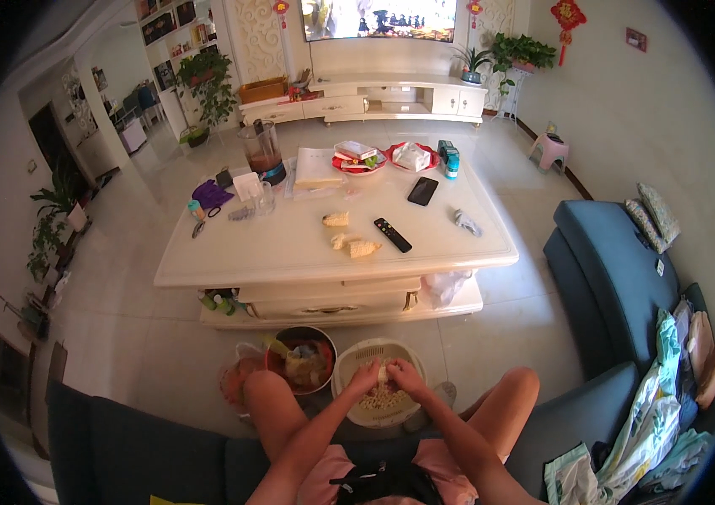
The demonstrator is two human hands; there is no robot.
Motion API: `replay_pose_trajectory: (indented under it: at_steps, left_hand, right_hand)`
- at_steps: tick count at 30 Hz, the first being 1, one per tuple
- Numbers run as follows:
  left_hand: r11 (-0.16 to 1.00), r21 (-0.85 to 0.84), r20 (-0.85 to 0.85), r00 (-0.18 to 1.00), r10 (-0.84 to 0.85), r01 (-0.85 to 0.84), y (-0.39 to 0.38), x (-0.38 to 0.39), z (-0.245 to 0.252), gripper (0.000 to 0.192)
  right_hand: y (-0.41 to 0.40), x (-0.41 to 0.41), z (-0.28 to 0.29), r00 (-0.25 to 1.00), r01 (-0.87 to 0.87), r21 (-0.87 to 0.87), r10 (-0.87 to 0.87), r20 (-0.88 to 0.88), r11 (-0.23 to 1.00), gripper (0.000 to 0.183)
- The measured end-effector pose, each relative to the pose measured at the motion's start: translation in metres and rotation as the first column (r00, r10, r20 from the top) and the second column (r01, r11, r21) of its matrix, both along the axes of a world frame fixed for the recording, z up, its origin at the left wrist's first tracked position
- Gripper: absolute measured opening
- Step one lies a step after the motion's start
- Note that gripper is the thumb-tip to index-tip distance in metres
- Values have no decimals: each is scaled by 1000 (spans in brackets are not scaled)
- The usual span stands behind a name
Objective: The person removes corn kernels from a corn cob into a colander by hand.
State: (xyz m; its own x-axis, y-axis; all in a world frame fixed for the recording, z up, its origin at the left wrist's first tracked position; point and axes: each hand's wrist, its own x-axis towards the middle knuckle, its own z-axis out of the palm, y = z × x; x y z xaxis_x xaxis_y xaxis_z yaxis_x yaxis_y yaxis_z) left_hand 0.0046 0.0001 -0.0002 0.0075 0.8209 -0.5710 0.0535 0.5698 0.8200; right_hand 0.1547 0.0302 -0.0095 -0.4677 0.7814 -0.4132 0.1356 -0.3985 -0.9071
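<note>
Both hands hold a pale corn cob (383,374) over a cream plastic basket (412,356) with slotted sides. My left hand (365,377) grips the cob from the left, and my right hand (405,378) closes on it from the right. Loose corn kernels (381,399) lie in the basket beneath them. Just left of the basket stands a round bin (333,360) with a red inside, holding scraps. On the coffee table lie several pieces of corn cob (364,248), beside a black remote control (393,235).
The coffee table (256,255) stands beyond the basket, bearing a smartphone (422,191), a large clear jug (262,151) and red dishes (359,165). A reddish plastic bag (235,380) lies by my left knee. A blue sofa (610,271) is at the right.
</note>
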Motion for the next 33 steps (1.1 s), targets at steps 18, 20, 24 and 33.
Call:
replay_pose_trajectory:
  at_steps: [18, 20, 24, 33]
  left_hand:
    - [952, -302, 112, 990, 85, -48, 3, -6, 14, 49]
    - [959, -282, 146, 988, 53, -10, 2, -8, 17, 49]
    - [971, -224, 258, 966, -20, 80, -2, -23, 1, 50]
    - [989, -136, 87, 994, 62, -50, 1, -3, 20, 50]
  right_hand:
    - [0, 0, 12, 996, -91, -85, 90, -20, 992, 46]
    - [-1, -1, 13, 997, -57, -117, 49, -65, 992, 38]
    - [0, -7, 15, 993, -88, -114, 78, -84, 990, 37]
    - [0, -1, 2, 999, -13, 108, 19, -49, 994, 28]
